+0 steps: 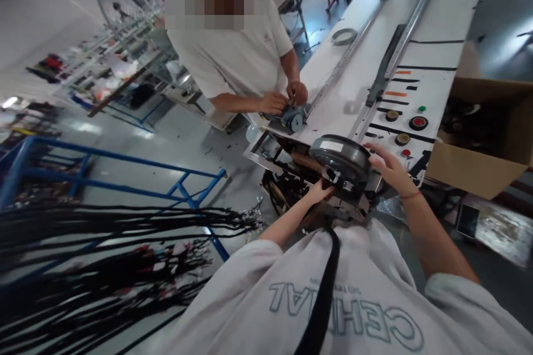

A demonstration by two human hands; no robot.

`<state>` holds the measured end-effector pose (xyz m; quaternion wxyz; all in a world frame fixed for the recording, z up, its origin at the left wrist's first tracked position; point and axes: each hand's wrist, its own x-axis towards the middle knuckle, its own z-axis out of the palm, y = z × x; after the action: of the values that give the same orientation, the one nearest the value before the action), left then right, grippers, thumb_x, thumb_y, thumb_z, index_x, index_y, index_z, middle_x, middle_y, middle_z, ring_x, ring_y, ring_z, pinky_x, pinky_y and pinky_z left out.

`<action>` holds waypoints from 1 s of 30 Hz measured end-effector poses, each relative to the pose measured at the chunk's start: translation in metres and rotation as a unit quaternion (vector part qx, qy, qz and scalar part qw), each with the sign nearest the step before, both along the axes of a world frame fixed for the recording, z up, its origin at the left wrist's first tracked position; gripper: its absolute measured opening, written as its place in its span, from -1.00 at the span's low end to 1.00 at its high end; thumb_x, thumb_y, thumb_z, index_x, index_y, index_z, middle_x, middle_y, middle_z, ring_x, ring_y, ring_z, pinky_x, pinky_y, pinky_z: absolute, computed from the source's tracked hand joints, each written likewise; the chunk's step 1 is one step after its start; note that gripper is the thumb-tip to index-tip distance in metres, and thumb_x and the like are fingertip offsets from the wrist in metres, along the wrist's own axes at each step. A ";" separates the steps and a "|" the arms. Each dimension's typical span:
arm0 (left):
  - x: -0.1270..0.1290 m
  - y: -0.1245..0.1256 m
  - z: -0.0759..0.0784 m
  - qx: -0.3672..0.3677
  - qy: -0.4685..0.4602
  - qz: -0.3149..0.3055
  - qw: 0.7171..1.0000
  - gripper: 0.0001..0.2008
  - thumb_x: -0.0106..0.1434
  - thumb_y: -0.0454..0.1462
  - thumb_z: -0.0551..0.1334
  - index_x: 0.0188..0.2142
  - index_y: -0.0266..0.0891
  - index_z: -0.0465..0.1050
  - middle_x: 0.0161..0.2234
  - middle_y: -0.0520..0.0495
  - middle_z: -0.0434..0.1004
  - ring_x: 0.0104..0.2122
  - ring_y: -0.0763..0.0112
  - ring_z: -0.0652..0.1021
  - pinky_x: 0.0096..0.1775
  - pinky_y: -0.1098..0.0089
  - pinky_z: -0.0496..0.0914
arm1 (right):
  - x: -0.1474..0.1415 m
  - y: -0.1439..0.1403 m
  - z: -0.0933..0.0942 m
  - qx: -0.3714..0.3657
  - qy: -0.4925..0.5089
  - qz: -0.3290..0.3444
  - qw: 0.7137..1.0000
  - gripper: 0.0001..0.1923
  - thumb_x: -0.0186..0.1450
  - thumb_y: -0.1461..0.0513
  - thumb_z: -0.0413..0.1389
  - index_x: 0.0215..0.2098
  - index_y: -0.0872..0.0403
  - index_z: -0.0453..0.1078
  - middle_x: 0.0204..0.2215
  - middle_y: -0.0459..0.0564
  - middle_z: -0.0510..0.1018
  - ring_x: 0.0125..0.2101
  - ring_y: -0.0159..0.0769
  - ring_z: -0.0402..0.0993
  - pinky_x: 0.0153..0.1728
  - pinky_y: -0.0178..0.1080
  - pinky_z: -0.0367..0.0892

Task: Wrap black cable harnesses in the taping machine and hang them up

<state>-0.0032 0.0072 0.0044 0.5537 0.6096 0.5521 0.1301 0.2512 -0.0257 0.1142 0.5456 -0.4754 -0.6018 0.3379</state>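
A black round housing (352, 158) with a white label on its side stands at the near end of the long white workbench. My left hand (320, 192) is at its lower left, close to some small metal fittings; its fingers are mostly hidden, so I cannot tell whether they grip anything. On the other side, my right hand (386, 167) has its fingers stretched and apart by the housing's right edge, with nothing visibly held. Whether the fingertips touch the housing is unclear. A grey strip (385, 69) lies along the bench's metal rail beyond.
Across the bench corner, a co-worker's hands (287, 99) are on a grey wheeled device (295, 119). Control buttons (418, 122) sit right of the rail. A cardboard box (478, 163) stands at right. Black cords (125, 222) hang by a blue frame (137, 160) at left.
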 end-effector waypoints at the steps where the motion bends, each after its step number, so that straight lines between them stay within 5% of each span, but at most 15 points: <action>1: 0.006 -0.001 -0.006 -0.019 0.008 0.031 0.999 -0.59 0.18 -0.13 0.37 -0.07 -0.33 0.42 -0.30 -0.11 0.61 -0.30 0.31 0.60 -0.18 0.32 0.49 | 0.011 0.019 -0.026 -0.058 0.010 0.004 0.998 -0.44 0.28 -0.14 0.14 0.05 0.04 0.46 0.05 0.12 0.52 0.13 -0.07 0.37 0.19 0.00 0.23; 4: 0.019 0.000 -0.020 -0.068 0.019 0.102 0.992 -0.51 0.19 -0.06 0.37 0.00 -0.29 0.37 -0.28 -0.08 0.60 -0.36 0.35 0.62 -0.24 0.33 0.52 | 0.025 0.057 -0.087 -0.236 0.071 0.054 0.968 -0.26 0.18 -0.32 0.03 -0.16 0.15 0.51 -0.25 0.13 0.61 -0.15 -0.09 0.51 -0.06 -0.07 0.41; 6: 0.024 -0.001 -0.025 -0.094 0.012 0.122 0.988 -0.53 0.20 -0.05 0.36 -0.02 -0.28 0.38 -0.27 -0.09 0.60 -0.38 0.37 0.62 -0.27 0.35 0.52 | 0.025 0.069 -0.101 -0.318 0.082 0.075 0.941 -0.28 0.14 -0.33 0.06 -0.30 0.16 0.51 -0.43 0.08 0.58 -0.35 -0.16 0.49 -0.26 -0.16 0.44; 15: 0.041 -0.006 -0.011 -0.017 -0.007 0.077 0.997 -0.61 0.14 -0.32 0.41 -0.04 -0.36 0.47 -0.09 -0.18 0.60 -0.02 0.22 0.54 0.11 0.32 0.37 | 0.004 0.087 -0.041 -0.377 -0.004 0.023 0.926 -0.49 0.26 -0.16 0.15 -0.30 0.12 0.57 -0.39 0.04 0.61 -0.35 -0.21 0.50 -0.31 -0.27 0.41; 19: 0.038 -0.013 -0.002 -0.119 -0.055 0.077 0.988 -0.63 0.10 -0.31 0.45 -0.09 -0.35 0.50 -0.19 -0.15 0.64 -0.12 0.24 0.58 0.06 0.27 0.43 | 0.003 0.086 -0.034 -0.391 -0.020 0.030 0.920 -0.49 0.29 -0.14 0.15 -0.23 0.13 0.57 -0.32 0.05 0.63 -0.28 -0.19 0.53 -0.25 -0.28 0.42; 22: 0.038 -0.024 0.005 -0.251 -0.166 0.094 0.949 -0.60 0.13 -0.22 0.45 -0.08 -0.35 0.49 -0.24 -0.15 0.64 -0.26 0.31 0.62 -0.07 0.25 0.50 | 0.003 0.086 -0.032 -0.395 -0.031 0.028 0.918 -0.48 0.29 -0.14 0.14 -0.21 0.15 0.57 -0.31 0.05 0.63 -0.27 -0.20 0.53 -0.25 -0.28 0.41; 26: 0.053 -0.044 0.011 -0.320 -0.247 0.190 0.895 -0.67 0.20 -0.16 0.41 -0.16 -0.37 0.50 -0.29 -0.18 0.64 -0.36 0.37 0.63 -0.13 0.32 0.50 | -0.001 0.086 -0.031 -0.398 -0.028 0.011 0.917 -0.49 0.30 -0.13 0.13 -0.26 0.16 0.57 -0.36 0.04 0.62 -0.32 -0.21 0.52 -0.28 -0.27 0.40; 30: 0.073 -0.061 0.010 -0.258 -0.284 0.301 0.873 -0.68 0.16 -0.20 0.44 -0.17 -0.35 0.51 -0.21 -0.16 0.64 -0.31 0.41 0.61 -0.07 0.35 0.48 | -0.004 0.086 -0.032 -0.396 -0.004 0.010 0.918 -0.50 0.29 -0.12 0.14 -0.32 0.17 0.58 -0.41 0.05 0.61 -0.35 -0.20 0.50 -0.28 -0.26 0.40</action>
<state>0.0701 -0.0539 0.0145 0.7584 0.1866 0.5417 0.3107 0.2476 0.0602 0.0822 0.3068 -0.6478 -0.4260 0.5521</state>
